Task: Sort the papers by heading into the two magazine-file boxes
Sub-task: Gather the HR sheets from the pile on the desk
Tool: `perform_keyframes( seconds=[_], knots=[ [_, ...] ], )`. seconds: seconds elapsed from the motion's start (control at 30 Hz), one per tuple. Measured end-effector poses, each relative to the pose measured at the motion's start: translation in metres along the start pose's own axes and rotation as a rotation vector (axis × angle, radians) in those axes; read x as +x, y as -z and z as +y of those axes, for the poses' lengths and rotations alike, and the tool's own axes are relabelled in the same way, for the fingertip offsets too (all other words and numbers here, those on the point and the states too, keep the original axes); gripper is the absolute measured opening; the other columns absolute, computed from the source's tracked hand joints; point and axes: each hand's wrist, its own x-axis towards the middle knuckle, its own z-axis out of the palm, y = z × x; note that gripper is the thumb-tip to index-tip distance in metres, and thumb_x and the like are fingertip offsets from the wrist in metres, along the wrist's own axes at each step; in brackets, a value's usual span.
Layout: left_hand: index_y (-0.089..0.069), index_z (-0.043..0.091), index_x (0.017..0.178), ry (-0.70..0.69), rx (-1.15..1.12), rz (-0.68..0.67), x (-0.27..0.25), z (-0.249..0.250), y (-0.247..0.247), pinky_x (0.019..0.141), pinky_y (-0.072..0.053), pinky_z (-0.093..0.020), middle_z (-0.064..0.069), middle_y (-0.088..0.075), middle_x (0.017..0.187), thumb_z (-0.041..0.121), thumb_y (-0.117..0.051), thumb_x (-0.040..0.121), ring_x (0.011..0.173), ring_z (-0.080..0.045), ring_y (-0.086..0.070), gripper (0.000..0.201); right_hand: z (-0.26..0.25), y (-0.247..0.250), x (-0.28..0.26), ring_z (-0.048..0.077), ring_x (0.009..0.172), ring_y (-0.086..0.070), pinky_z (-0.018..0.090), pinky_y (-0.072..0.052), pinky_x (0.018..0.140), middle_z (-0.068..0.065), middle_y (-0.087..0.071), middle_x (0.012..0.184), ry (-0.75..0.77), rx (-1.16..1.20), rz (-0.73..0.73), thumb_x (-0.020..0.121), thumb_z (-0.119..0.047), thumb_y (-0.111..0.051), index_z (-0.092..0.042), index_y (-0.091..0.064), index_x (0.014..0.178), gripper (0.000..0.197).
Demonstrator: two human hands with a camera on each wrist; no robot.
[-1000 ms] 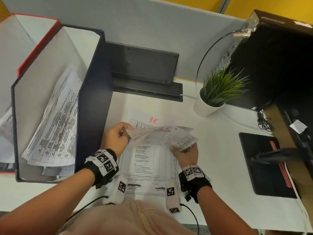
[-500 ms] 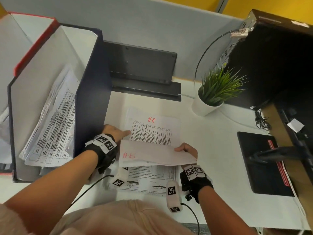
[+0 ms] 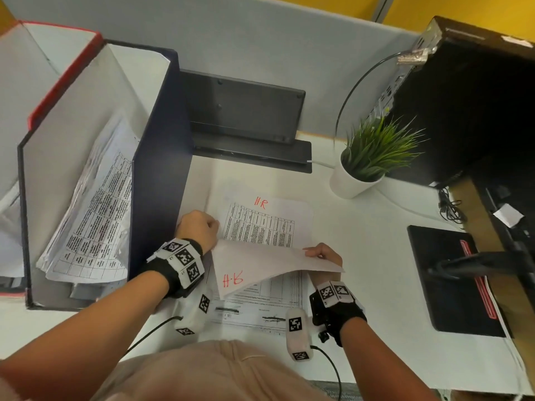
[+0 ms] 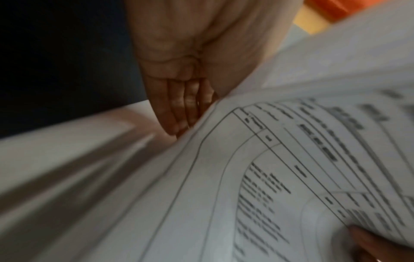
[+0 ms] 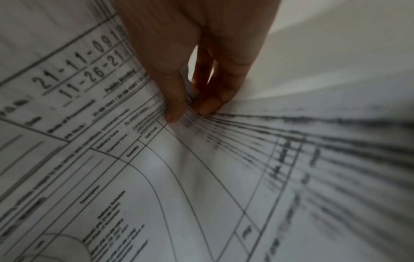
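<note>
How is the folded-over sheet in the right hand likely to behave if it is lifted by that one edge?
Probably floppy: the sheet already curls over where the right hand pinches it. It looks light, so it may flutter or sag. Likely easy to crease, since it bends under the fingers.

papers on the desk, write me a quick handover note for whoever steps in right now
Right hand: pinches the right edge of the white sheet folded toward the person, red heading showing through.
Left hand: rests at the left edge of the white desk pile; what its fingers hold cannot be told.
Top exposed sheet carries a red "HR" heading.
Done: printed sheets already stand in the dark blue magazine-file box; a red-edged box sits left of it.
Left: file the lifted sheet, then the rest of the pile.
</note>
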Motion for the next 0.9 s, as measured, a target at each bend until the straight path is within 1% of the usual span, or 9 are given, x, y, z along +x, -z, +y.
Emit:
perform_keyframes(
  seconds=[0.13,0.23,0.3,0.37,0.47,0.53,0.6,0.73,0.9],
  knots=[
    [-0.07,0.006,0.105,-0.21,-0.259,0.186,-0.011,0.002,-0.001,0.074,-0.049,-0.021,-0.006,-0.066,0.096,0.008,-0.055,0.091,0.08,-0.016,-0.059,0.021,0.0,-0.003,-0.003,0.011,0.058,-0.052,0.003,-0.038,0.045,0.001,-0.053,0.063,0.141,-0.12,0.071,0.071,0.023,-0.057,-0.012,-0.046,0.055,0.04],
    [-0.07,0.016,0.095,-0.108,-0.544,0.079,-0.015,0.003,-0.002,0.067,-0.049,-0.017,0.001,-0.067,0.095,0.006,-0.05,0.093,0.076,-0.01,-0.06,0.022,-0.001,-0.004,-0.004,0.018,0.061,-0.054,0.014,-0.046,0.049,0.008,-0.058,0.07,0.18,-0.152,0.097,0.066,0.006,-0.077,-0.005,-0.052,0.076,0.028],
    [-0.065,0.018,0.08,-0.02,-0.648,0.043,-0.016,0.004,-0.003,0.059,-0.048,-0.013,0.002,-0.068,0.091,0.003,-0.047,0.093,0.071,-0.009,-0.059,0.026,0.001,-0.004,-0.004,0.02,0.073,-0.061,0.028,-0.054,0.062,0.008,-0.063,0.086,0.183,-0.054,0.052,0.065,0.01,-0.077,-0.006,-0.051,0.105,0.05],
    [-0.062,0.018,0.07,0.063,-0.738,0.006,-0.016,0.003,-0.003,0.055,-0.047,-0.015,0.003,-0.069,0.085,-0.001,-0.043,0.091,0.068,-0.012,-0.058,0.035,0.003,-0.002,-0.004,0.019,0.076,-0.062,0.034,-0.055,0.066,0.008,-0.065,0.092,0.155,-0.01,0.036,0.065,0.013,-0.076,-0.008,-0.05,0.11,0.056],
    [-0.064,0.019,0.052,0.201,-0.814,-0.117,-0.009,0.004,0.002,0.083,-0.049,-0.039,-0.008,-0.072,0.086,-0.001,-0.046,0.078,0.087,-0.029,-0.063,0.037,0.003,-0.001,-0.002,0.023,0.064,-0.057,0.031,-0.05,0.06,0.016,-0.066,0.079,0.091,-0.171,0.045,0.069,0.001,-0.078,-0.006,-0.062,0.082,0.022],
    [-0.065,0.016,0.053,0.3,-0.783,-0.134,-0.001,0.007,0.005,0.09,-0.046,-0.045,-0.012,-0.07,0.09,0.004,-0.052,0.072,0.092,-0.032,-0.061,0.026,0.002,0.001,0.001,0.022,0.06,-0.051,0.03,-0.045,0.06,0.011,-0.058,0.061,0.067,-0.141,0.049,0.075,0.007,-0.066,-0.01,-0.06,0.056,0.027],
    [-0.063,0.012,0.06,0.366,-0.716,-0.089,0.008,0.006,0.006,0.083,-0.048,-0.037,-0.009,-0.064,0.08,0.006,-0.057,0.076,0.086,-0.027,-0.058,0.018,0.0,0.001,0.002,0.021,0.052,-0.045,0.023,-0.041,0.054,0.002,-0.048,0.046,-0.016,0.095,0.04,0.073,0.019,-0.044,-0.012,-0.052,0.034,0.05],
    [-0.064,0.005,0.078,0.363,-0.518,-0.156,0.014,0.001,0.007,0.079,-0.051,-0.032,-0.009,-0.066,0.084,0.014,-0.074,0.077,0.084,-0.025,-0.061,0.014,-0.003,0.0,0.003,0.011,0.034,-0.044,0.012,-0.037,0.037,-0.005,-0.042,0.034,-0.082,0.242,0.025,0.07,0.021,-0.037,-0.012,-0.046,0.023,0.057],
    [-0.061,0.008,0.054,0.254,-0.386,-0.105,0.005,0.002,0.004,0.058,-0.049,-0.021,-0.012,-0.069,0.071,0.016,-0.083,0.067,0.066,-0.021,-0.064,0.027,-0.001,0.0,0.005,0.023,0.047,-0.046,0.017,-0.043,0.038,0.005,-0.041,0.05,-0.122,0.305,0.023,0.071,0.019,-0.038,-0.011,-0.045,0.026,0.054]
  ],
)
